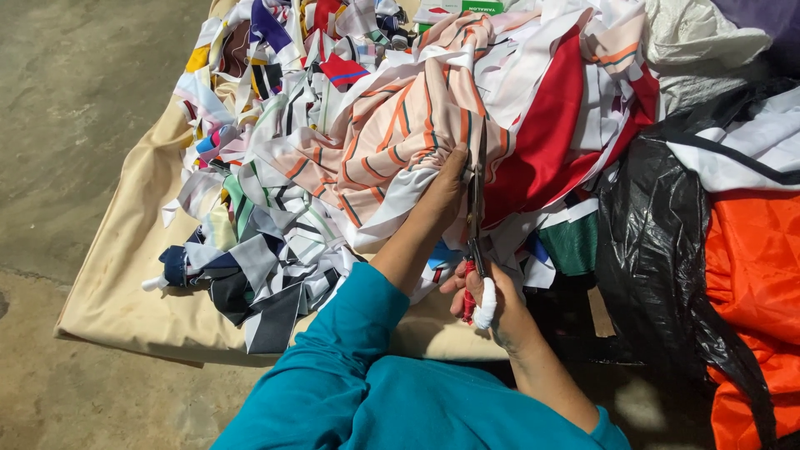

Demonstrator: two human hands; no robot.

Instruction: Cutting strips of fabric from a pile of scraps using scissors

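Head view: a cutting position is seen from above.
Left hand [446, 187]: closed around a bunched fold of peach striped fabric [392, 137], at scene centre.
Right hand [492, 304]: closed on the red handles of scissors [476, 217]; one finger is wrapped in white.
Scissors: blades are pointed far, set against the gathered fabric just right of the left hand.
Scrap heap [267, 242]: piled on a beige sheet [117, 283], left.
Black plastic bag [658, 242]: right, beside orange cloth [754, 275].

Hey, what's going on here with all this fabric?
A person in a teal top is cutting cloth. The left hand bunches a peach fabric with orange and dark stripes, while the right hand works red-handled scissors with the blades up against that bunch. Striped scraps lie heaped on a beige sheet; black plastic and orange material sit to the right.
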